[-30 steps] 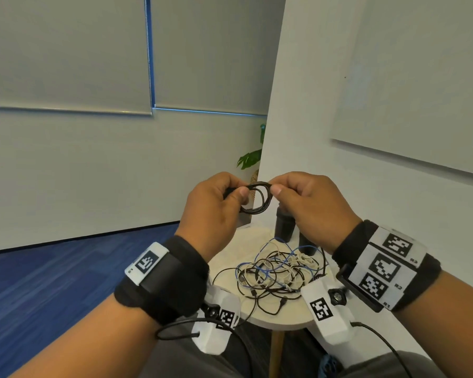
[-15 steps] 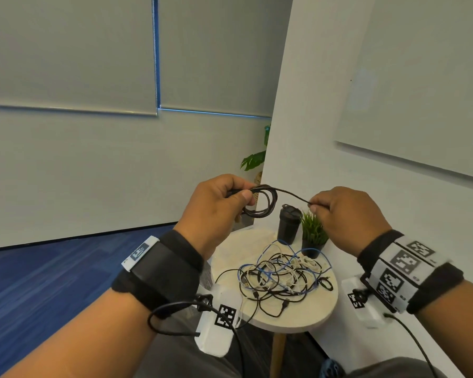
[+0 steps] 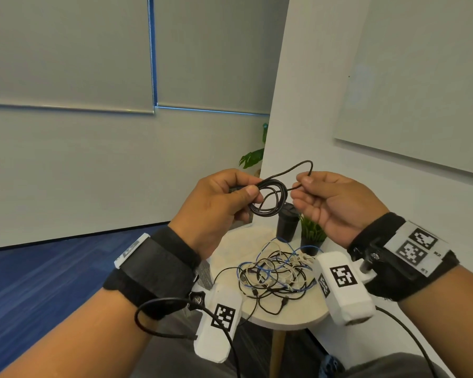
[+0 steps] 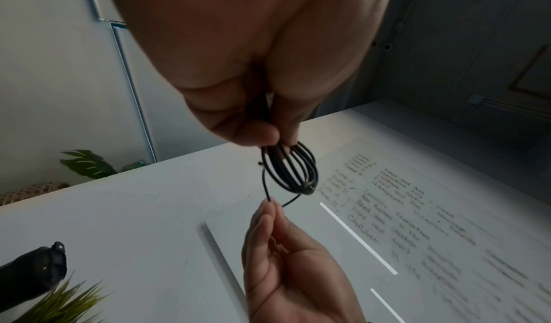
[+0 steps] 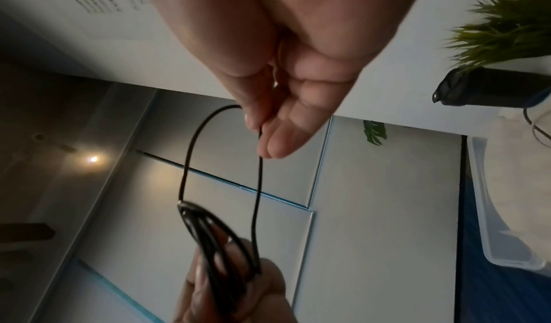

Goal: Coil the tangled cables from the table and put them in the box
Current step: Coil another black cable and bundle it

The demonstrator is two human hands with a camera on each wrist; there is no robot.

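Note:
A black cable (image 3: 269,199) is wound into a small coil held up above the table. My left hand (image 3: 224,203) pinches the coil (image 4: 290,170) between thumb and fingers. My right hand (image 3: 331,199) pinches the cable's loose end (image 5: 257,144), which arcs up in a loop (image 3: 298,167) from the coil to those fingers. Below, a tangle of black, blue and white cables (image 3: 273,271) lies on the small round table (image 3: 298,315). A clear plastic box (image 5: 501,222) shows at the right edge of the right wrist view.
A black cup (image 3: 287,222) and a small potted plant (image 3: 311,236) stand at the table's back, against a white wall. Blue carpet (image 3: 38,282) lies to the left. A whiteboard (image 3: 421,77) hangs on the wall at right.
My right hand pulled the loose end out to the right, then came back toward the coil, and the end now loops upward. The left hand kept holding the coil.

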